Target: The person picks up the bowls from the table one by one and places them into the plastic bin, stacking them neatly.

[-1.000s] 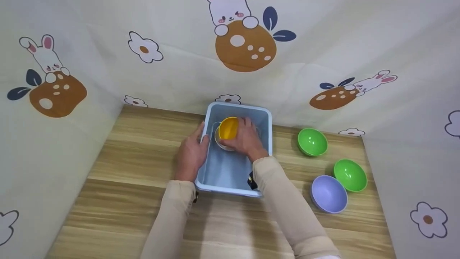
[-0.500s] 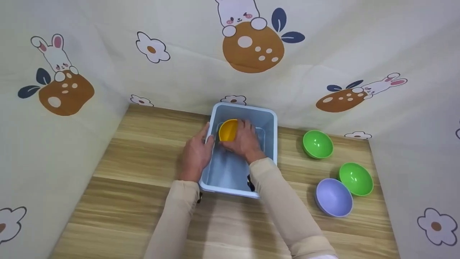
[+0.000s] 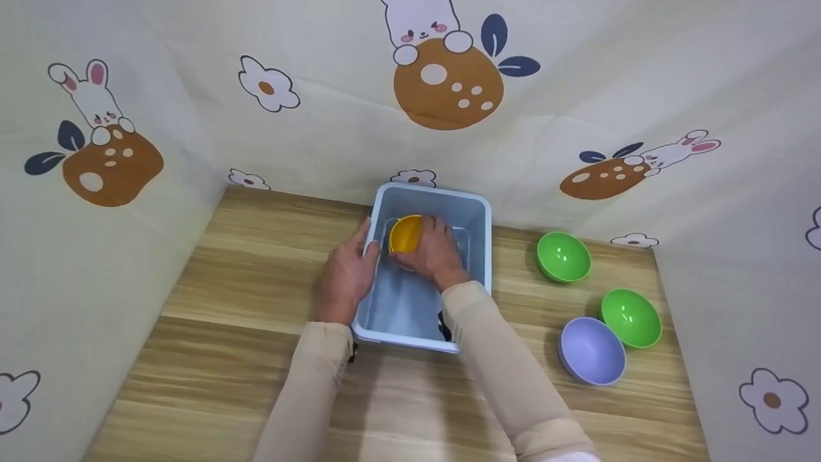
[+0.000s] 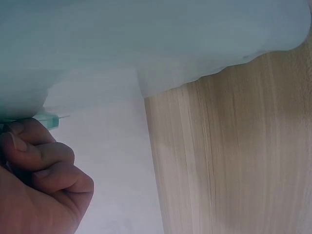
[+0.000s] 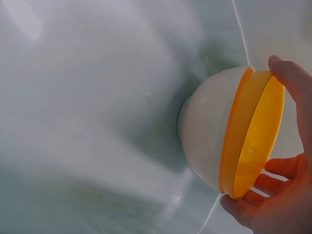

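Yellow bowl point(image 3: 406, 233), white outside, tilted on its side inside blue bin point(image 3: 476, 212), near far end. Right hand point(image 3: 435, 254) grips it by the rim w/ fingers & thumb. Left hand point(image 3: 347, 276) curled on bin's left rim. Bin on table point(image 3: 244, 269); 2 green bowls point(image 3: 563, 256) & purple bowl point(image 3: 591, 351) to the right.

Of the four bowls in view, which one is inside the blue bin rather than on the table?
The yellow bowl, gripped on edge by the right hand in the blue bin. Both green bowls and the purple bowl sit on the table.
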### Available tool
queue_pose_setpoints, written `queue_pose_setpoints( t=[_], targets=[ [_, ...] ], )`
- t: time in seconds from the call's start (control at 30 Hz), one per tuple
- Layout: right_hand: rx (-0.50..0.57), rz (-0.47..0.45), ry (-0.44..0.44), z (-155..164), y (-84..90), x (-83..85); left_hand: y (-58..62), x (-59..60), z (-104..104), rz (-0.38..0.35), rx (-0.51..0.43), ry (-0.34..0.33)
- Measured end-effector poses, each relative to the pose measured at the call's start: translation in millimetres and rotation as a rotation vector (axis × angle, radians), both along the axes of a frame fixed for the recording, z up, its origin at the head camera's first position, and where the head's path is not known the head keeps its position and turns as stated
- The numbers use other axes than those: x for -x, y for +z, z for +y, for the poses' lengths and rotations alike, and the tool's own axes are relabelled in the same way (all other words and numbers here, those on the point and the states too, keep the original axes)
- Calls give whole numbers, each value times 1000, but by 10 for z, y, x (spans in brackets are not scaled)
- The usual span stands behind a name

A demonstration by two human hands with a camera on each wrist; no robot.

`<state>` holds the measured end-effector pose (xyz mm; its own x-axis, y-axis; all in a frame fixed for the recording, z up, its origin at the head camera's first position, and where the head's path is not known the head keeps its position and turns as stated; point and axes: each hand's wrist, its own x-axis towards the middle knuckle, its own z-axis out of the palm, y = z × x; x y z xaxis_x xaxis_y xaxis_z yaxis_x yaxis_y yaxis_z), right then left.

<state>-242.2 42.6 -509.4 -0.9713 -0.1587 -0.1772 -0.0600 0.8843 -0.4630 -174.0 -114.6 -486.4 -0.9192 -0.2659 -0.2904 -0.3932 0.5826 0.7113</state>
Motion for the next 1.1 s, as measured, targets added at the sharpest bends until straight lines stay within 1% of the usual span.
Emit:
queue_pose_setpoints(
  t=[0.07,0.2,0.3,0.43,0.67,0.9,1.0,1.07,1.1],
  targets=[
    [4,-2,2,-12,3,-1,-2,2,-13,5,1,1],
    [8,-7,16,-42,10,-3,-3,-5,-48,60,-9,9],
    [21,-24,17,-58,12,-7,2,-12,-64,83,-15,9],
    [32,-44,9,-59,10,-8,9,-16,-64,62,-11,1],
    [45,-56,15,-33,16,-13,6,-41,-47,46,9,8],
    [39,-43,18,-18,48,-16,4,-46,-30,45,33,2],
    [35,-30,9,4,83,-11,4,-46,-16,32,48,-4],
    [51,-13,-3,27,113,1,1,-41,-5,26,56,-4],
    [68,-4,-11,40,132,6,-2,-36,0,37,55,-2]
  ],
)
